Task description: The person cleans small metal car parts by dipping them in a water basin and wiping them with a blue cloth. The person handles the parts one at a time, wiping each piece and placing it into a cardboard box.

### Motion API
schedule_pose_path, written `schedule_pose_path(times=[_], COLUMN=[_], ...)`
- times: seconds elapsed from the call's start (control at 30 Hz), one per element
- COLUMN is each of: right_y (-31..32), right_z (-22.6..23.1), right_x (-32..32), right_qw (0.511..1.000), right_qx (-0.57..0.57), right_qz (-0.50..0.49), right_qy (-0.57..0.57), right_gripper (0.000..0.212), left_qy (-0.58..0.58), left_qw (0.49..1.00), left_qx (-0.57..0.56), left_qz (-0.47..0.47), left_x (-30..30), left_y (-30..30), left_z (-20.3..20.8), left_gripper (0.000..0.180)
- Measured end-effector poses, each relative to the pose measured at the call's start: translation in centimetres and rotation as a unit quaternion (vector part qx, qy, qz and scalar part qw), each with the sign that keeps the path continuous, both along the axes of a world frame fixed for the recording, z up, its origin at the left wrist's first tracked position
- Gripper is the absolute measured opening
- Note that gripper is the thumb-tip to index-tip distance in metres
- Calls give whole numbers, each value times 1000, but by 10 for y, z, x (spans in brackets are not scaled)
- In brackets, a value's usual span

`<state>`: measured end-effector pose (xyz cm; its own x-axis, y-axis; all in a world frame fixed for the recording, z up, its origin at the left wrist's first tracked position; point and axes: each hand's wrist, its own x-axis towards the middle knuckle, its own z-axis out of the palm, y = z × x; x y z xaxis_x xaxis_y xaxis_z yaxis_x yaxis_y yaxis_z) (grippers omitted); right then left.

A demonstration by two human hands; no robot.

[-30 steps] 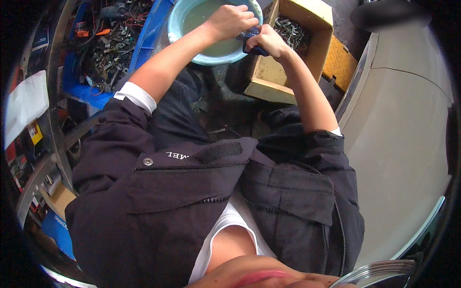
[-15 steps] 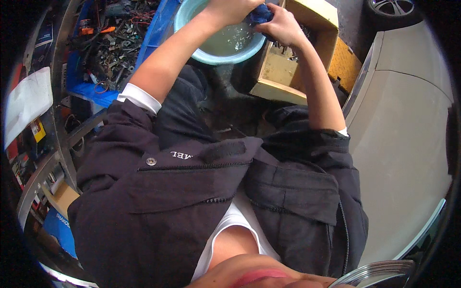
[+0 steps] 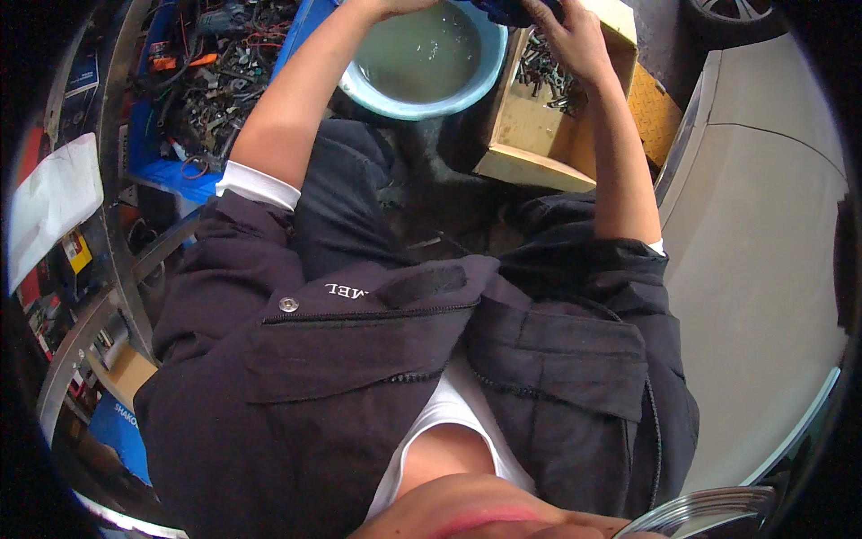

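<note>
At the top edge my right hand [image 3: 577, 40] is closed on a dark blue cloth [image 3: 503, 11], thumb and fingers pinching its right end. The cloth is bunched and stretches leftward above the rim of a light blue basin [image 3: 422, 110]. Cloudy water [image 3: 417, 58] stands in the basin. My left hand [image 3: 401, 5] is over the far left part of the basin, and its fingers are cut off by the picture's upper edge. Below my right hand lies an open cardboard box [image 3: 530, 172] with several bolts [image 3: 548, 79] inside.
A blue crate [image 3: 184, 182] full of small metal parts and wires stands on the left, beside a metal rack [image 3: 112, 207]. A light-coloured car body panel [image 3: 754, 234] fills the right side. Beyond the box are a yellow textured plate [image 3: 653, 112] and a wheel [image 3: 732, 13].
Both hands have moved farther away, toward the top edge, and the cloth with them. My right hand has also shifted right, over the box, baring more of the bolts and the water.
</note>
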<state>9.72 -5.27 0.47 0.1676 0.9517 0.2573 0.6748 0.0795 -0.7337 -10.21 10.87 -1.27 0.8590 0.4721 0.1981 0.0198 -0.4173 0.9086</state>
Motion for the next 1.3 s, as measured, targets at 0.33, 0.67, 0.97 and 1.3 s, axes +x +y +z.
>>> schedule_pose_path(times=[0.33, 0.67, 0.97, 1.3], right_y=[-21, -58, -106, -130], right_z=[14, 20, 9, 30], right_x=[9, 48, 75, 81], right_qw=[995, 988, 988, 952], right_qx=[23, 4, -144, -261], right_qz=[-102, -153, 44, 18], right_qy=[-1, 6, 28, -156], right_gripper=[26, 28, 55, 42], left_qy=[1, -33, 63, 27], left_qw=[926, 997, 980, 999], left_qx=[-370, -67, 182, -1], left_qz=[79, 11, -55, -40], left_x=[31, 61, 82, 91], left_y=[-14, -63, -141, -137], left_z=[-43, -21, -11, -12], left_gripper=[34, 70, 51, 23])
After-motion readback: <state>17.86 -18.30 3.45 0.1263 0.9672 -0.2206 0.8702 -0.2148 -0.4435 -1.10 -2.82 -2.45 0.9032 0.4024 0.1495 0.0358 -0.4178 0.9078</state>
